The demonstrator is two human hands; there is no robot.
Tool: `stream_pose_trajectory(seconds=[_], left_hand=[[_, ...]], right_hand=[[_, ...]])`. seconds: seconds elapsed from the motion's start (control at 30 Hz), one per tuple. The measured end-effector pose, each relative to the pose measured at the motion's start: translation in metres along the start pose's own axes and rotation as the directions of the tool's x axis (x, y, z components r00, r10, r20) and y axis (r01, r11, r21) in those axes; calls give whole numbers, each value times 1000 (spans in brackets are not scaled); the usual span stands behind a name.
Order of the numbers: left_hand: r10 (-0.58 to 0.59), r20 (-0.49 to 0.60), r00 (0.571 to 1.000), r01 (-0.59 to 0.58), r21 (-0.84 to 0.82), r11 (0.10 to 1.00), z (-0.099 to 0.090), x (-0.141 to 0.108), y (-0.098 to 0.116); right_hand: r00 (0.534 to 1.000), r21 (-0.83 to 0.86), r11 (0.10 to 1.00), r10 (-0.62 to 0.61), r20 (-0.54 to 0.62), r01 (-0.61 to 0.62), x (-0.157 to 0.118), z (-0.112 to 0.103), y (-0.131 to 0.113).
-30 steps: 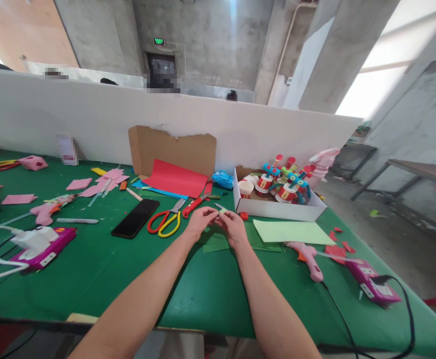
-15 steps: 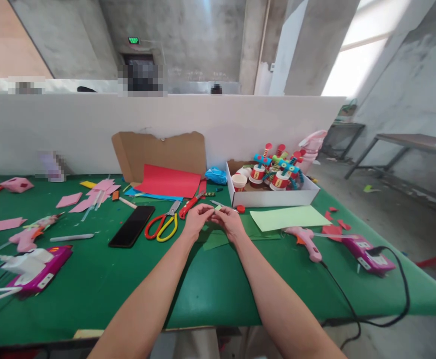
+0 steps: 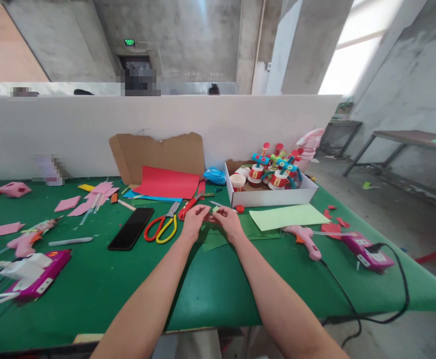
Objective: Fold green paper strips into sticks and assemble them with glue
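Observation:
Above the green paper sheets (image 3: 245, 229), my two hands are close together with their fingertips a small gap apart. My right hand (image 3: 229, 222) pinches a small light green piece of paper (image 3: 215, 210) between thumb and fingers. My left hand (image 3: 194, 222) is closed in a pinch just left of it; whatever lies between its fingertips is too small to make out. Red-and-yellow-handled scissors (image 3: 164, 225) lie left of my left hand, with a red-handled tool (image 3: 188, 207) behind it. A light green paper sheet (image 3: 288, 217) is right of my right hand.
A white box (image 3: 273, 197) of red cup figures stands behind on the right. A pink glue gun (image 3: 305, 241) and purple power strip (image 3: 367, 253) lie right, their cables trailing over the front edge. A black phone (image 3: 131, 229) and pink paper scraps (image 3: 100, 193) are left.
My fingertips have drawn slightly apart, and the small light green paper stays at my right fingers. The view has shifted a little; the things on the table have not moved.

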State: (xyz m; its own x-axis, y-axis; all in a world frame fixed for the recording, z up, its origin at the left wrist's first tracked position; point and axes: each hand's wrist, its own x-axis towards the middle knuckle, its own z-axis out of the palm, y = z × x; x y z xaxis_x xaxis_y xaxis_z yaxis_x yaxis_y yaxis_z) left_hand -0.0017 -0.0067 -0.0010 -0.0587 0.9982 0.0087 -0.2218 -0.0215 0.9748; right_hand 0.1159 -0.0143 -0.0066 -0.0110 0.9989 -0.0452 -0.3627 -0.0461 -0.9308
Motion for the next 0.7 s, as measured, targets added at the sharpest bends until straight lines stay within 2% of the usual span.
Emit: stream_pose_trajectory(seconds=[0.27, 0.4, 0.6, 0.7], left_hand=[[-47, 82, 996, 48, -3, 999, 1, -1, -5], [-38, 61, 997, 35, 39, 999, -1, 1, -6], [-40, 67, 997, 37, 57, 998, -1, 1, -5], [-35, 51, 998, 32, 57, 998, 0, 0, -5]], right_hand=[[999, 66, 998, 15, -31, -13, -1, 0, -3], [1000, 53, 998, 26, -3, -26, -2, -2, -5], [999, 71, 997, 24, -48, -20, -2, -1, -5], [999, 58, 998, 20, -26, -18, -3, 0, -6]])
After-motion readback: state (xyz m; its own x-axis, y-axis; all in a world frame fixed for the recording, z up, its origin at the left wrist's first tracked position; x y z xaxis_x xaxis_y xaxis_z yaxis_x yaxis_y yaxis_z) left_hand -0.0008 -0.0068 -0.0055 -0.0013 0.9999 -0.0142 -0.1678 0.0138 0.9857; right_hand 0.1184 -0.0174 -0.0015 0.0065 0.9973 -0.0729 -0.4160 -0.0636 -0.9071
